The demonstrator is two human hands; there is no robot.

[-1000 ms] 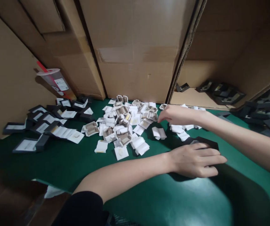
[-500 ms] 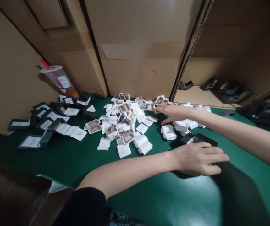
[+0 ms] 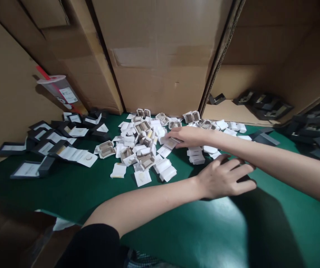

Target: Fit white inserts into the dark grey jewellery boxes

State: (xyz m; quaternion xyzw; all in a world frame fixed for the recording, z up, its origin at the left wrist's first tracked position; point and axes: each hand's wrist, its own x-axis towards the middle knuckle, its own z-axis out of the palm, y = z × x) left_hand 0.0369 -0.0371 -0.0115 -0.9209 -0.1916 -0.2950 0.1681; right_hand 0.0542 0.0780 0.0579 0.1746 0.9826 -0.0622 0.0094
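My left hand (image 3: 224, 177), on the arm from the lower left, curls over a small black box; dark parts show between its fingers, and the rest is hidden beneath it. My right hand (image 3: 186, 136) reaches in from the right, above my left hand. Its fingers close on a small folded white card insert (image 3: 173, 142) at the right edge of the heap; the thumb side is partly hidden. The heap of white card inserts (image 3: 145, 160), some with grey-brown hollows, lies in front of it. More white folded inserts (image 3: 196, 155) lie between my two hands.
Black open boxes (image 3: 46, 147) with white cards cluster at the left on the green table (image 3: 106, 201). Behind them leans a cup (image 3: 62, 93) with a red straw. Cardboard walls (image 3: 160, 56) close the back. Black trays (image 3: 271, 106) lie in a cardboard compartment at the right.
My right hand has moved left onto an insert at the heap's edge and closed on it. My left hand's fingers have curled round the black box, which is now mostly covered. The view shifted slightly.
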